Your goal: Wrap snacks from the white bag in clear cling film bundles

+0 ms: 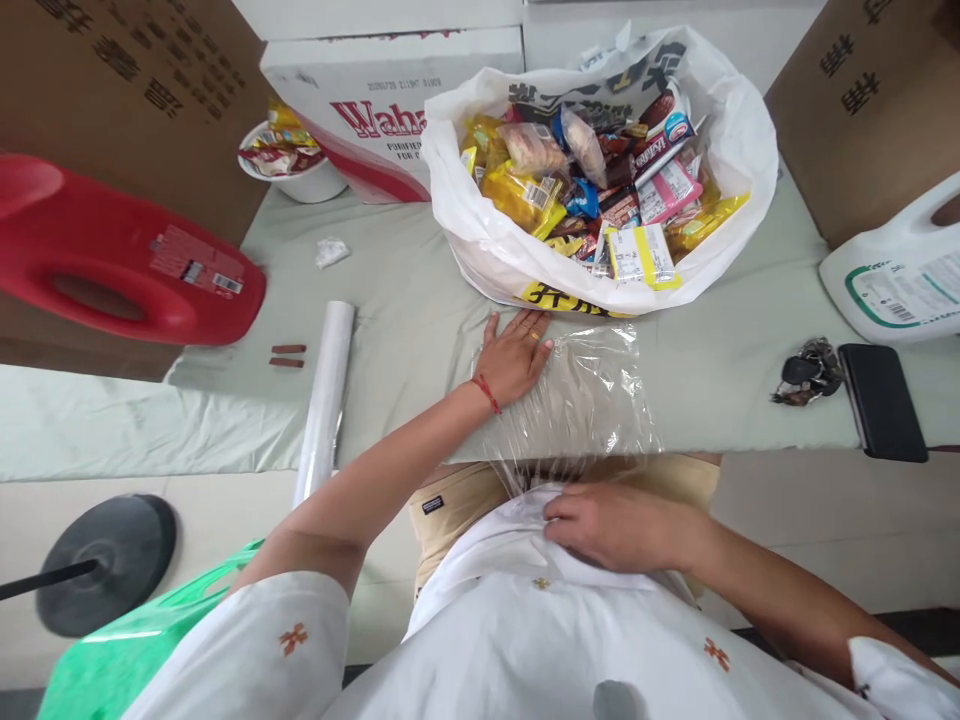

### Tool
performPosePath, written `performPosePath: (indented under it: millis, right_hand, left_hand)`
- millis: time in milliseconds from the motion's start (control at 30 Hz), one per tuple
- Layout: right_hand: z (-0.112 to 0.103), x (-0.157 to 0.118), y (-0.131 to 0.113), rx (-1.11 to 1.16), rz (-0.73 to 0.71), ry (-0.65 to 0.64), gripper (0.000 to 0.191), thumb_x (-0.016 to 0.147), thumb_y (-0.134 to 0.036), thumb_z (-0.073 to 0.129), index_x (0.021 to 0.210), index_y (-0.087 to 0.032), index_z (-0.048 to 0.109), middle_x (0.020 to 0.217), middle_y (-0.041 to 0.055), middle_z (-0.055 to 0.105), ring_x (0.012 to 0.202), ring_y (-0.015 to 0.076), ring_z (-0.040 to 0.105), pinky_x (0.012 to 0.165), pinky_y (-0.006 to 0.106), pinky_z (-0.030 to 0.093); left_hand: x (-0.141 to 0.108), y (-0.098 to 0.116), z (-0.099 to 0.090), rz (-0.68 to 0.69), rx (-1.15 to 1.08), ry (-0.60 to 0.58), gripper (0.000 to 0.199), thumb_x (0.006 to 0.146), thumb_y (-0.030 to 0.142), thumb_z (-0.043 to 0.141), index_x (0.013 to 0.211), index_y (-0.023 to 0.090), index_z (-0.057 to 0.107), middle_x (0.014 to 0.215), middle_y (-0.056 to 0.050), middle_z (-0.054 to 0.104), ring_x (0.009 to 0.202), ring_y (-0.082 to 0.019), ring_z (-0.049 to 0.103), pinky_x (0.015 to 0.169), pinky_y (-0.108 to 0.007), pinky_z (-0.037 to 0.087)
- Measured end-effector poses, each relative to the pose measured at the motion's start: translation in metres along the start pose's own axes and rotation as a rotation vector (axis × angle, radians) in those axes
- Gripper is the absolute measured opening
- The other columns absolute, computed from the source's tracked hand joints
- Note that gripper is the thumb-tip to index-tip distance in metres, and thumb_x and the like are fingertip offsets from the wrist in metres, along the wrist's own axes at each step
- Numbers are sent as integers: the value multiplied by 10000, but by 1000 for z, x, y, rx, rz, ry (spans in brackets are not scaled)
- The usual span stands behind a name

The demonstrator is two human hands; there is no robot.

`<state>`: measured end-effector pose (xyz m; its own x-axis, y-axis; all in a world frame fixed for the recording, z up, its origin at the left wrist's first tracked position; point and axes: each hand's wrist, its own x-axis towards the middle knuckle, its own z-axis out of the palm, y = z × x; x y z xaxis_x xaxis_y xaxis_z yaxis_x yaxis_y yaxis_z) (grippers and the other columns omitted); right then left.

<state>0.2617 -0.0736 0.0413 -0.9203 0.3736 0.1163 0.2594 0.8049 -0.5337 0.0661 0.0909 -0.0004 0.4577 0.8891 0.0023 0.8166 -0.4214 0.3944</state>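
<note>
The fingers (536,322) of the left hand (514,362) lie flat and somewhat spread, pointing away from the body, with a ring on one of them and a red cord bracelet (486,393) at the wrist. The palm presses down at the left side of a clear, wrinkled plastic sheet (592,390), which spreads to the right of these fingers over a pale green cloth (405,350) and hangs past the table's front edge. The fingers of the right hand (619,525) are bent, close against the white patterned shirt (525,640) and near the sheet's hanging end; whether they pinch it, I cannot tell.

Just beyond the left fingertips stands a large white plastic bag (457,225), open at the top and full of small wrapped packets in yellow, pink, blue and brown. To the left of those fingers lies a long roll of clear film (326,390), and farther left are two short reddish-brown sticks (287,356) and a big red plastic jug (142,260). Beyond the sticks are a small crumpled white wad (331,252) and a white tub of packets (311,183). Well to the right of the fingers, a bunch of keys (808,372) sits beside a black phone (883,402).
</note>
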Motion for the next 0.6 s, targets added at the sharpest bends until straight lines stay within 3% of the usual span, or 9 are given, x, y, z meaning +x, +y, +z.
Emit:
performPosePath:
  millis: [67, 167, 267, 367, 467, 600]
  right_hand:
    - [-36, -4, 14, 87, 37, 128, 231, 1071, -199, 491, 1102, -229, 717, 1008, 12, 759, 876, 134, 652, 831, 266, 527]
    - [-66, -1, 61, -28, 307, 380, 340, 1096, -294, 453, 1339, -190, 667, 1304, 90, 726, 1159, 199, 653, 1031, 360, 519]
    - [-64, 8, 116, -199, 465, 320, 467, 1097, -400, 412, 1390, -133, 657, 1521, 143, 596, 1418, 304, 508, 1192, 499, 413]
    - [-50, 15, 146, -297, 601, 222, 561, 1108, -433, 327, 1502, -115, 569, 1603, 135, 515, 1499, 330, 419, 1249, 550, 318]
    - [-43, 14, 150, -341, 632, 210, 601, 1114, -454, 275, 1566, -128, 498, 1650, 111, 456, 1528, 320, 382, 1272, 546, 265]
    - [-47, 3, 150, -371, 672, 216, 597, 1114, -459, 256, 1592, -171, 470, 1643, 99, 468, 1526, 305, 395, 1285, 574, 210]
  left_hand:
    - [1, -4, 0, 10, -24, 15, 587, 1095, 435, 244, 1606, 203, 416, 1660, -120, 447, 1583, -274, 336, 1301, -619, 60]
    - [3, -8, -3, 23, -63, 53, 563, 1097, 419, 249, 1556, 184, 473, 1614, -132, 511, 1547, -271, 395, 1297, -595, 122]
    - [-4, -6, -10, 40, -81, 170, 511, 1088, 395, 278, 1393, 158, 612, 1480, -156, 632, 1473, -276, 478, 1256, -540, 275]
    - [-22, 4, -16, 128, -35, 270, 424, 1071, 365, 354, 1244, 177, 693, 1366, -154, 700, 1450, -289, 497, 1228, -536, 315]
    - [-40, 13, -13, 234, 38, 167, 424, 1074, 367, 375, 1314, 199, 682, 1414, -135, 687, 1449, -285, 516, 1258, -560, 256]
    - [-49, 5, -4, 122, 132, 32, 545, 1090, 445, 319, 1563, 237, 493, 1659, -138, 440, 1538, -309, 413, 1273, -657, 144]
